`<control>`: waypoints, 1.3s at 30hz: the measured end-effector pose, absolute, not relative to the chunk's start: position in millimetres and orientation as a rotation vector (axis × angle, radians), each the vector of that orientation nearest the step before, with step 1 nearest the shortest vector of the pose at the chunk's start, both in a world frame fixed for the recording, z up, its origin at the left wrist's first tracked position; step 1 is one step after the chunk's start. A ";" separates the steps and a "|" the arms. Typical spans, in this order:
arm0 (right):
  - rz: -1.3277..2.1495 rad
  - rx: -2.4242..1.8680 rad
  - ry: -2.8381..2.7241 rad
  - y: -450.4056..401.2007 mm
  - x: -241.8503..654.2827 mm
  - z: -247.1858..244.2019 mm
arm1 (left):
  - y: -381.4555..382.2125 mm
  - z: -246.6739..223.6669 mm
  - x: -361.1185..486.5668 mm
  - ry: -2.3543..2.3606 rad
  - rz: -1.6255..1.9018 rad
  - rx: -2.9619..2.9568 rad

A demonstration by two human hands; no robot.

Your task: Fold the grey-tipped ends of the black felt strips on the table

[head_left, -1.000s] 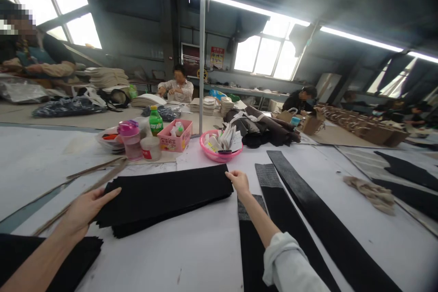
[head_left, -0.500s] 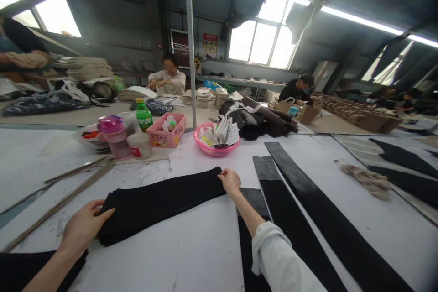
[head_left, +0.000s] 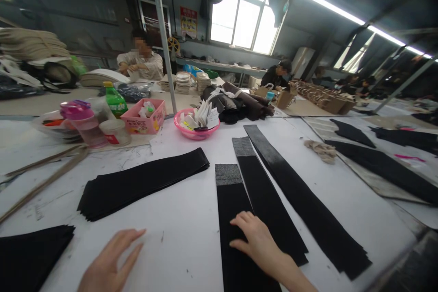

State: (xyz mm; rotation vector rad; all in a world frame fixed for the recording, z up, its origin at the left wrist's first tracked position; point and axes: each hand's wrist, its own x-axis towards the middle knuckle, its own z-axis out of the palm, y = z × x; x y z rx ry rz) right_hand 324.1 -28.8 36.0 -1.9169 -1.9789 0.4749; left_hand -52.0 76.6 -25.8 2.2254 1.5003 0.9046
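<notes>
A stack of black fabric pieces (head_left: 143, 182) lies at the left centre of the white table (head_left: 185, 242). Below and right of it, my left hand (head_left: 112, 260) is open, fingers apart, holding nothing. My right hand (head_left: 253, 242) is open over the nearest grey-topped black strip (head_left: 232, 210); whether it touches the cloth is unclear. Two more dark strips lie beside that one, a middle strip (head_left: 270, 196) with a grey end and a long outer strip (head_left: 308, 200). Another black stack (head_left: 30, 255) sits at the lower left.
Along the back stand a pink basin (head_left: 196, 133) of tags, a pink box (head_left: 145, 118), a green bottle (head_left: 115, 100), a water jug (head_left: 87, 125) and a metal pole (head_left: 164, 41). A crumpled cloth (head_left: 320, 151) lies right. People sit across the table.
Both hands have let go of the black stack. My right hand has moved down and right over the near strip; my left is now off the cloth. The view has turned right.
</notes>
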 end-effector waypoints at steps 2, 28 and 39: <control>0.488 -1.949 -2.044 -77.5 320.4 20.6 | 31.6 -25.5 -16.5 1.219 0.935 2.341; 1.134 -1.742 -1.400 -198.4 335.3 47.2 | -91.7 -20.4 60.2 0.880 0.597 2.388; 1.057 -1.605 -1.456 -186.5 339.9 91.4 | -52.2 4.0 147.2 0.537 0.612 2.362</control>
